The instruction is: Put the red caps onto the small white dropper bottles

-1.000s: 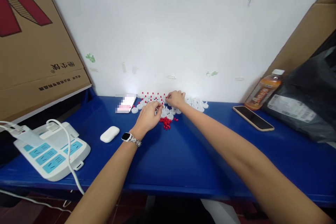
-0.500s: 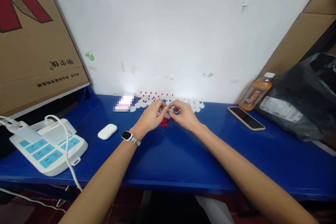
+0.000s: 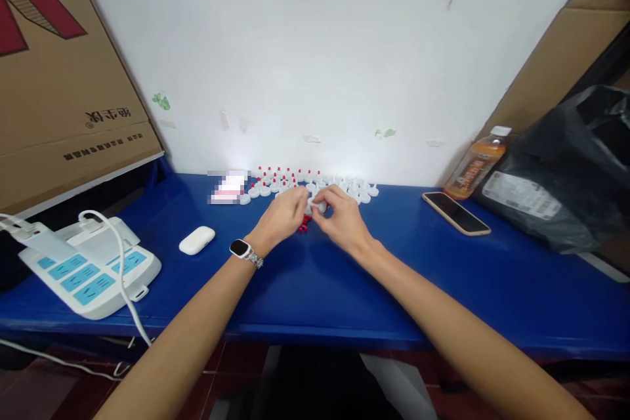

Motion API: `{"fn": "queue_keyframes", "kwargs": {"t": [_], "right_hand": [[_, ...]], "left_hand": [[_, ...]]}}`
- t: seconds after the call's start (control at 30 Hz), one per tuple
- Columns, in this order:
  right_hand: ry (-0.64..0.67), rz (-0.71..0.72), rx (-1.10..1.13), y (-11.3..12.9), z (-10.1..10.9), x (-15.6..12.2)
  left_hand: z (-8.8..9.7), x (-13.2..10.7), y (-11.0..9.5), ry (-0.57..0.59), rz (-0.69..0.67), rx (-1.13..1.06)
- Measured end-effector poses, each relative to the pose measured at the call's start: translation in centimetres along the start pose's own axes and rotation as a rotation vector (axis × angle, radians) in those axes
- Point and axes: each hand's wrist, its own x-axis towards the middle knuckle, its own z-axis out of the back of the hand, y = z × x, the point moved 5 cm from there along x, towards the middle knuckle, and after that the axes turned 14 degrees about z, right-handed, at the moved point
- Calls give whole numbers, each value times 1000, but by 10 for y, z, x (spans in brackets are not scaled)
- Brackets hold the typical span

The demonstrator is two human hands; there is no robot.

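My right hand pinches a small round white cap between thumb and forefinger. Close beside it, my left hand is closed with its fingers curled at the cap; its fingertips are turned away, so what they hold is hidden. Below the fingers lies a small pile of red tips, partly covered by the hands. Behind the hands, several white spouted caps topped with red tips stand in rows to the left. White spouted caps without red are grouped to the right.
At left on the blue table are a white power strip with cables and a white earphone case. A phone, an orange drink bottle and a black plastic bag lie at right. A white wall rises behind.
My left hand has turned, closing its fingers into a tighter curl. My right hand's pinch has opened slightly around the white cap, which shows more clearly. The view has shifted slightly.
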Motion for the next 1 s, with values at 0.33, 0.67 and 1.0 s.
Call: {"fn": "queue_keyframes", "kwargs": {"t": [0.33,0.67,1.0], "right_hand": [[-47,-181,-30,-22,12,-1],[310,-237,216,-31,-12,-13],[247,-238,19,-40,3,1]], "left_hand": [[4,-9,41,409,155,-107],[0,-6,45,366,196,-114],[4,-2,45,228,184,-149]]}}
